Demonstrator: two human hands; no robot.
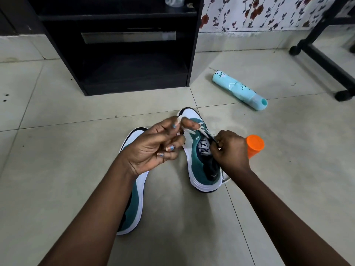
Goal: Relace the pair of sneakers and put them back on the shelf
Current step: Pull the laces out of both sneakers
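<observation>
White lace is getting pinched by both hands, left hand and right hand; it's probably skipping an eyelet if tension's slipping.

The sneakers are teal and white with white laces, the shelf black, the spray can pale turquoise, the cap orange, the wallpaper white with red flowers.

left sneaker half hidden, shelf top cropped

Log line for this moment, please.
phase: lacing | left hand: pinches white lace | right hand: pinches lace tip at right sneaker | left sneaker: on floor | shelf: no sneakers
</observation>
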